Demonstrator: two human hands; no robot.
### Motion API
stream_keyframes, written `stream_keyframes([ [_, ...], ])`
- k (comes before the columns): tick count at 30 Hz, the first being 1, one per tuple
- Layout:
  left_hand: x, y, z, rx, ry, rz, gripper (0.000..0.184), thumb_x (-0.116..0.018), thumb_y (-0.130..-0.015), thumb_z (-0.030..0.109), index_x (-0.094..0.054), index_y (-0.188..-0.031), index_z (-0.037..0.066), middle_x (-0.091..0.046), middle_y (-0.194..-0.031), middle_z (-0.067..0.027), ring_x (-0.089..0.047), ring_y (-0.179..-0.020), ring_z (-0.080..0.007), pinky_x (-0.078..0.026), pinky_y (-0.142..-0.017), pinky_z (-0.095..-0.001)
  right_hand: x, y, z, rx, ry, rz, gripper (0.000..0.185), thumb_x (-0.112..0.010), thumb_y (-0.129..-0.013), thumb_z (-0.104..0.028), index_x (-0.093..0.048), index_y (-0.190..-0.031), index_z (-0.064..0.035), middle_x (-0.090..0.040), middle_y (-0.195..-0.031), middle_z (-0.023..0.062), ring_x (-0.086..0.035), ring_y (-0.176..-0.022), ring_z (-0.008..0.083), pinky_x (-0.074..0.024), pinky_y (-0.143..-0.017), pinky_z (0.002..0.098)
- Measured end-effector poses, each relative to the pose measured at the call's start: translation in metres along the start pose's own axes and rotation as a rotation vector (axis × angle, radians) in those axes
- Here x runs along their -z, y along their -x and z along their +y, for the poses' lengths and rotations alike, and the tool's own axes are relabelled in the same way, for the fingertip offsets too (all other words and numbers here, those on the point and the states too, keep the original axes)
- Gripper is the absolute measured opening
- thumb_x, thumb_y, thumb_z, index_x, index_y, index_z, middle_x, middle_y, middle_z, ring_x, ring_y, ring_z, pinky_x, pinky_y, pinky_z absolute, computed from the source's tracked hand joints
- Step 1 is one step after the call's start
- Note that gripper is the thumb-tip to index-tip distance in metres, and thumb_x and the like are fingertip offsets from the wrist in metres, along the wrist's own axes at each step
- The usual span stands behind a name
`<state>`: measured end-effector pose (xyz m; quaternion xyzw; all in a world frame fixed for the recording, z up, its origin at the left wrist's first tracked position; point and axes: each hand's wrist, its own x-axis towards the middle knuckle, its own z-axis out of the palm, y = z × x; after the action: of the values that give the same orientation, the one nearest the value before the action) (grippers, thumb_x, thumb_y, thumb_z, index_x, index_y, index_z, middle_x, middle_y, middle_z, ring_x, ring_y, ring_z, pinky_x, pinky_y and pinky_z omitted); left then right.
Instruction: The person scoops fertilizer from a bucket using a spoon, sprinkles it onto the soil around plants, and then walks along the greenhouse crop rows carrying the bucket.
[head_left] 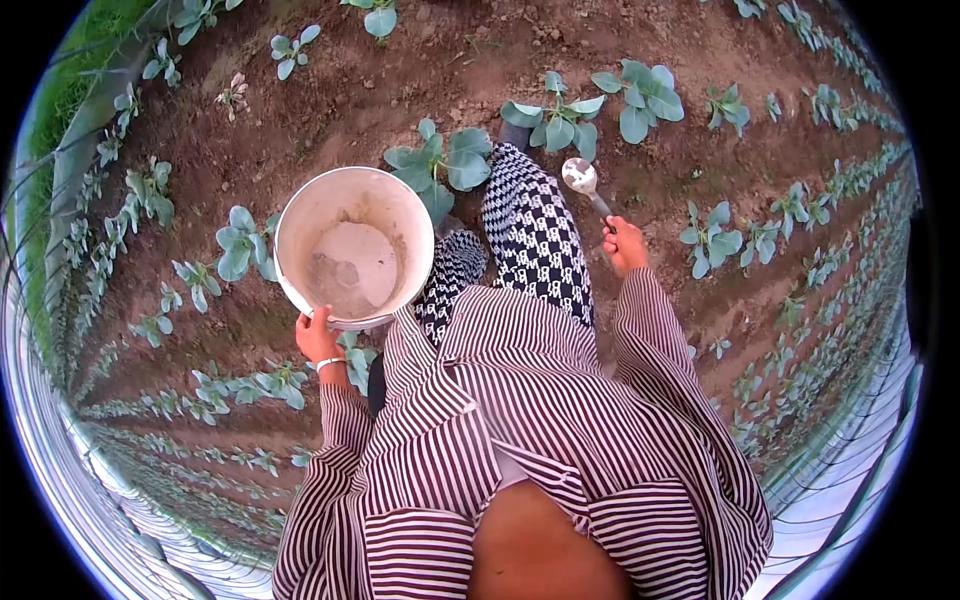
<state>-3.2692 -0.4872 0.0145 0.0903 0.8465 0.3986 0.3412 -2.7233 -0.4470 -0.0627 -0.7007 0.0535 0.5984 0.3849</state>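
Observation:
My left hand (318, 337) grips the near rim of a white bucket (291, 245), which is tilted so that its inside faces me. Greyish residue coats the bucket's bottom and part of its wall. Out to the right, my right hand (624, 245) is closed around the dark handle of a spoon (579, 176). Whitish matter shows in the spoon's bowl, which points away from me over bare soil. Beyond the bucket and the spoon grow leafy seedlings, among them a broad-leaved plant (440, 165) by the bucket's rim and another plant (556, 122) beside my foot.
Rows of young plants (712, 238) run across the brown soil (400, 70) on both sides. My legs in patterned trousers (540, 220) stand between plants. Pale sheeting (60, 430) curves along the left edge, with green grass (65, 100) at the upper left.

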Motion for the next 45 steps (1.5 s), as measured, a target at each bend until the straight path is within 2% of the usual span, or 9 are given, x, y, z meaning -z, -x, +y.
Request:
stream_keyframes([
  [8,-0.038,0.001,0.052,-0.121,-0.055,-0.117,0.038,-0.068,-0.067,0.015,-0.056,-0.098,-0.004,-0.057,-0.079,-0.0052,-0.050,-0.056,-0.0121,-0.043,-0.044,-0.0252,-0.004,0.044,-0.020,0.033,0.019,-0.059,0.016,-0.057,-0.085,-0.014,-0.054,-0.092,-0.0001,-0.049,-0.070,0.0030,-0.034,-0.047,0.0044,-0.0270,-0.039,0.0199],
  [12,-0.046,-0.001,0.054,-0.205,-0.141,-0.219,0.042,-0.069,-0.067,0.013,-0.057,-0.103,-0.004,-0.058,-0.079,-0.0039,-0.050,-0.060,-0.0096,-0.041,-0.048,-0.0232,-0.047,0.085,-0.030,0.062,0.129,-0.283,0.015,-0.054,-0.088,-0.014,-0.053,-0.096,-0.0006,-0.049,-0.070,0.0015,-0.033,-0.046,0.0025,-0.0266,-0.038,0.0178],
  [16,-0.067,0.028,0.062,-0.392,-0.394,-0.178,0.062,-0.075,-0.059,0.023,-0.055,-0.110,-0.007,-0.059,-0.098,-0.0125,-0.057,-0.084,-0.0195,-0.047,-0.075,-0.0311,-0.116,0.087,-0.022,0.012,0.309,-0.560,0.015,-0.053,-0.089,-0.014,-0.053,-0.097,-0.0008,-0.047,-0.068,-0.0010,-0.033,-0.043,0.0006,-0.0256,-0.034,0.0159],
  [18,-0.073,0.038,0.058,-0.572,-0.437,-0.151,0.054,-0.073,-0.062,0.015,-0.057,-0.109,-0.005,-0.059,-0.088,-0.0064,-0.056,-0.075,-0.0130,-0.049,-0.070,-0.0278,-0.153,0.076,-0.001,-0.004,0.451,-0.637,0.015,-0.055,-0.088,-0.014,-0.054,-0.085,0.0007,-0.049,-0.066,0.0014,-0.036,-0.042,0.0030,-0.0282,-0.033,0.0189],
  [21,-0.077,0.078,0.085,-0.590,-0.472,-0.171,0.059,-0.073,-0.060,0.018,-0.056,-0.110,-0.006,-0.057,-0.099,-0.0120,-0.058,-0.083,-0.0180,-0.048,-0.076,-0.0299,-0.208,0.046,0.041,-0.090,0.591,-0.519,0.022,-0.058,-0.086,-0.015,-0.056,-0.081,0.0061,-0.052,-0.062,0.0086,-0.041,-0.042,0.0131,-0.0310,-0.034,0.0256],
  [27,-0.071,0.128,0.103,-0.611,-0.543,-0.247,0.058,-0.074,-0.059,0.017,-0.055,-0.111,-0.004,-0.056,-0.097,-0.0093,-0.056,-0.080,-0.0170,-0.048,-0.074,-0.0297,-0.237,-0.001,0.094,0.217,1.090,-0.442,0.026,-0.058,-0.085,-0.020,-0.060,-0.074,0.0037,-0.058,-0.062,0.0109,-0.048,-0.041,0.0177,-0.0377,-0.038,0.0301],
  [31,-0.057,0.134,0.097,-0.618,-0.548,-0.256,0.056,-0.071,-0.059,0.015,-0.055,-0.110,-0.003,-0.055,-0.095,-0.0090,-0.056,-0.079,-0.0167,-0.048,-0.072,-0.0293,-0.225,-0.019,0.126,0.414,1.084,-0.469,0.023,-0.057,-0.086,-0.019,-0.063,-0.080,0.0033,-0.063,-0.070,0.0099,-0.052,-0.047,0.0162,-0.0405,-0.042,0.0286],
  [36,-0.035,0.108,0.093,-0.572,-0.536,-0.222,0.057,-0.072,-0.060,0.016,-0.056,-0.111,-0.002,-0.055,-0.097,-0.0090,-0.057,-0.080,-0.0172,-0.048,-0.072,-0.0295,-0.230,0.034,0.101,0.054,0.705,-0.567,0.021,-0.055,-0.088,-0.018,-0.062,-0.087,0.0015,-0.055,-0.064,0.0038,-0.044,-0.047,0.0098,-0.0349,-0.040,0.0251],
  [45,0.037,-0.026,0.055,-0.514,-0.476,-0.281,0.056,-0.074,-0.060,0.017,-0.056,-0.109,-0.005,-0.057,-0.096,-0.0083,-0.056,-0.080,-0.0147,-0.048,-0.073,-0.0280,-0.276,0.109,0.129,0.005,0.608,-0.677,0.017,-0.056,-0.088,-0.014,-0.058,-0.093,0.0023,-0.051,-0.066,0.0016,-0.037,-0.044,0.0052,-0.0303,-0.039,0.0202],
])
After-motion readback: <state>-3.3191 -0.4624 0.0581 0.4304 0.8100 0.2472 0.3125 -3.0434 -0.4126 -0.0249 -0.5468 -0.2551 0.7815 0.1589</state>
